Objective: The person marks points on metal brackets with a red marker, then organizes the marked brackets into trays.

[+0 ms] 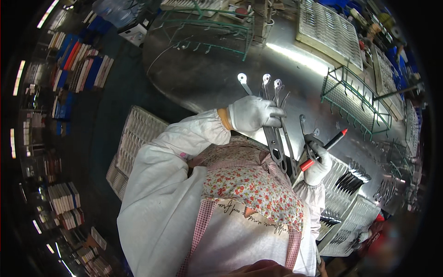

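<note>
My left hand (254,113), in a white glove, is closed round several long, flat metal pieces (274,144). Their round, holed ends stand up beyond the fingers, and their wider slotted ends hang below. To the right, my gloved right hand (318,165) grips a black marker pen (333,141) with a red tip and a red rear end. Beside those fingers stands another slim metal piece (302,123) with a rounded end; whether the right hand holds it too I cannot tell. The lower ends of the left hand's pieces come close to the right hand.
A shiny metal table (207,76) spreads ahead. Green wire racks stand at its far side (207,28) and right (355,104). White ribbed trays lie at back right (328,34), beside my left arm (138,138) and, bearing dark metal pieces, at lower right (344,231).
</note>
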Demonstrator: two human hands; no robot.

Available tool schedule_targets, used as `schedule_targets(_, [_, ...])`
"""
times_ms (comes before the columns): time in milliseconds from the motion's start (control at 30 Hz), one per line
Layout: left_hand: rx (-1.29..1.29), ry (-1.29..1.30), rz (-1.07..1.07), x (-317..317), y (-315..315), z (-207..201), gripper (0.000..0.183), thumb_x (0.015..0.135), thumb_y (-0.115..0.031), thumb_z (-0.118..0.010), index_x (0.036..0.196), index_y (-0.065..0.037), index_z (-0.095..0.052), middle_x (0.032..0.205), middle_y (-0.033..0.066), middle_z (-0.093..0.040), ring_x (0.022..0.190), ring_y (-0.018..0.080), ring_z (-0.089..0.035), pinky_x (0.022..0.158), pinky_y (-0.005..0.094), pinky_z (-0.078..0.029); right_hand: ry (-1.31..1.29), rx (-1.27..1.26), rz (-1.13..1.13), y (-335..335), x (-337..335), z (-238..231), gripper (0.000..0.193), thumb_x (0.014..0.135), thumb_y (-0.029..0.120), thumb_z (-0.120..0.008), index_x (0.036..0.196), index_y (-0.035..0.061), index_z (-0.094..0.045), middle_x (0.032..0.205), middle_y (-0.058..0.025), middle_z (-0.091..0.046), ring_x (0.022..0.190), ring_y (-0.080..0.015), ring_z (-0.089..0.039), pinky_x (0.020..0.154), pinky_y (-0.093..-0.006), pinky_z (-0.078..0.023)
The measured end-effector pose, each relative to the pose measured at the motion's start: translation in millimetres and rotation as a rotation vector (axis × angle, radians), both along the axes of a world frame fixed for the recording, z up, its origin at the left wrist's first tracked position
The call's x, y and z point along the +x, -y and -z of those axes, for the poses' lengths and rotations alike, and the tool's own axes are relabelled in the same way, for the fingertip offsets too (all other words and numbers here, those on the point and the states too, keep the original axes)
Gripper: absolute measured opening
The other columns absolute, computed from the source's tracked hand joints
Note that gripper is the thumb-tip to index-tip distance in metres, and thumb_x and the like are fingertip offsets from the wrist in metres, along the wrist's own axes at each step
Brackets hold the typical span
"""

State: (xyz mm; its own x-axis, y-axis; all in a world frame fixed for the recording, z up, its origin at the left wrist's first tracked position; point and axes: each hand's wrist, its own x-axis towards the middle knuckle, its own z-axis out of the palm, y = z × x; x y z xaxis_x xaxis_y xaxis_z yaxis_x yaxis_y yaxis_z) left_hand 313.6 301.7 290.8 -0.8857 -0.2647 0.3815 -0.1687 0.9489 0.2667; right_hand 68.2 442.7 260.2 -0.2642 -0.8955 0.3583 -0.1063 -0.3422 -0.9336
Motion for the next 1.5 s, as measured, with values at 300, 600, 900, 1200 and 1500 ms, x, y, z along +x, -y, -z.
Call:
schedule_targets(300, [0.242, -0.245, -0.388, 98, -4, 57, 0.022, 0.075, -0.019, -0.064, 0.094, -0.011, -0.068, 0.107, 0.0083, -0.064, 0.094, 0.0268, -0.063, 0.081, 0.0331, -0.051, 0.18, 0.29, -0.255, 78, 68, 33, 0.022, 0.076, -0.013, -0.063, 0.094, -0.0008, -0.06, 0.09, -0.0122, -0.067, 0.083, -0.016, -0.064, 0.075, -0.026, -0.051])
schedule_targets(600, [1.308, -0.951, -1.249, 180, -14, 112, 0.011, 0.084, -0.003, -0.063, 0.091, 0.005, -0.065, 0.083, 0.008, -0.067, 0.073, 0.0157, -0.066, 0.062, 0.0237, -0.053, -0.309, 0.504, -0.407, 171, 188, 75, 0.015, 0.076, 0.005, -0.066, 0.089, 0.0043, -0.061, 0.076, -0.0083, -0.064, 0.068, -0.0152, -0.057, 0.065, -0.0286, -0.046])
schedule_targets(900, [1.469, -0.992, -1.213, 216, 48, 117, 0.021, 0.083, -0.015, -0.068, 0.098, -0.001, -0.065, 0.084, 0.0078, -0.067, 0.068, 0.0154, -0.065, 0.055, 0.0236, -0.052, -0.057, 0.781, -0.36, 251, 227, 82, 0.021, 0.075, -0.006, -0.059, 0.093, 0.0026, -0.063, 0.076, -0.0021, -0.062, 0.068, -0.0111, -0.055, 0.062, -0.0264, -0.046])
schedule_targets(1200, [1.498, -1.145, -1.393, 233, 87, 173, 0.036, 0.085, -0.038, -0.064, 0.099, -0.005, -0.059, 0.073, 0.0033, -0.06, 0.057, 0.0119, -0.058, 0.039, 0.022, -0.041, 0.168, 0.697, -0.346, 231, 191, 113, 0.012, 0.085, 0.004, -0.061, 0.096, 0.0037, -0.055, 0.072, -0.0029, -0.059, 0.061, -0.0089, -0.053, 0.053, -0.0221, -0.04])
schedule_targets(1500, [0.937, -0.598, -1.32, 254, 262, 161, 0.049, 0.079, -0.051, -0.064, 0.088, -0.002, -0.069, 0.065, 0.008, -0.063, 0.055, 0.0172, -0.054, 0.054, 0.0323, -0.041, 0.4, 0.692, -0.286, 193, 150, 121, 0.011, 0.09, 0.015, -0.059, 0.096, 0.0069, -0.054, 0.073, -0.0045, -0.058, 0.063, -0.0107, -0.053, 0.057, -0.0234, -0.038])
